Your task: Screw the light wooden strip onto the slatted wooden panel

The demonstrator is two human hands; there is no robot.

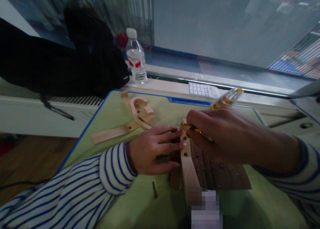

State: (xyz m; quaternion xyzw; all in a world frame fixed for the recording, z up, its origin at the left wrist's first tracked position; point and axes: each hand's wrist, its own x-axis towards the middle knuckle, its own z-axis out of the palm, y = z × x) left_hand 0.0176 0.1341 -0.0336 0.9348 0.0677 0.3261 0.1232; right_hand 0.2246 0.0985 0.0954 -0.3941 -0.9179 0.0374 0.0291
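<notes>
My left hand (156, 150) lies with its fingers stretched out, their tips touching the side of a pale wooden piece (191, 172) with dark drilled holes. This piece lies lengthwise over a brown wooden board (225, 175) scattered with small chips. My right hand (222, 135) is closed in a pinch on a slim yellow-and-black tool (196, 130), held at the far end of the wooden piece near its holes. Most of the tool is hidden by the fingers. A loose screw or nail (155, 190) rests on the green tabletop near my left wrist.
More pale wooden parts, one hook-shaped (136, 112), lie at the table's (100, 122) far left. A clear bottle with yellow trim (227, 98) sits behind my right hand. On the windowsill stand a water bottle (136, 60) and a black bag (95, 62).
</notes>
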